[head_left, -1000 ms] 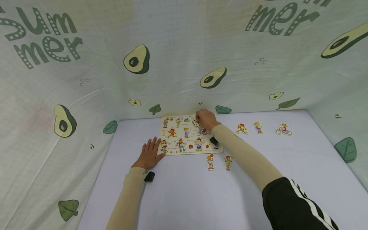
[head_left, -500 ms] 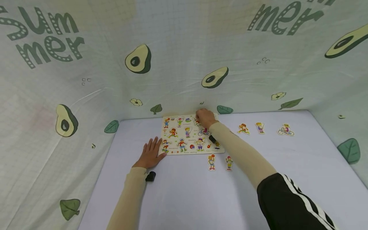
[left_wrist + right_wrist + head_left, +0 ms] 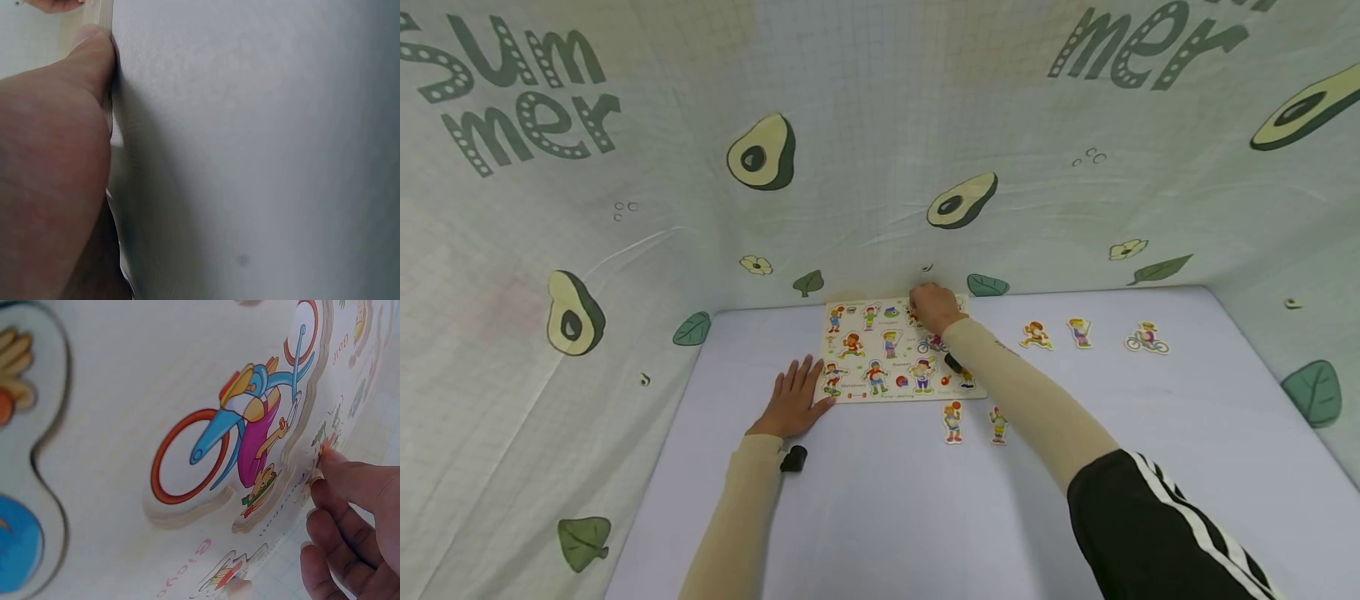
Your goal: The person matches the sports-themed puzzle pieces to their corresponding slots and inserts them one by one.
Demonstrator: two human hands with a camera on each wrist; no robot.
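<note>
A pale wooden puzzle board (image 3: 895, 398) with coloured sports figures lies at the back of the table. My left hand (image 3: 786, 402) rests flat with spread fingers at its left side; in the left wrist view the thumb (image 3: 94, 53) touches the board's edge. At the board's upper right, my right hand (image 3: 936, 307) pinches a small puzzle piece (image 3: 326, 442) between thumb and fingers, low against the board. The hand hides much of this piece, so its figure and fit cannot be told. A cyclist figure (image 3: 250, 425) shows on the board nearby.
Right of the board lie a runner piece (image 3: 1036, 335), a batter piece (image 3: 1080, 332) and a cyclist piece (image 3: 1146, 338). In front are a ball-player piece (image 3: 952, 422) and another figure piece (image 3: 998, 425). A printed cloth (image 3: 865, 167) hangs behind the table.
My right hand stays over the board's upper right, its forearm shifting slightly left. The left hand keeps its place, and the head view has shifted a little.
</note>
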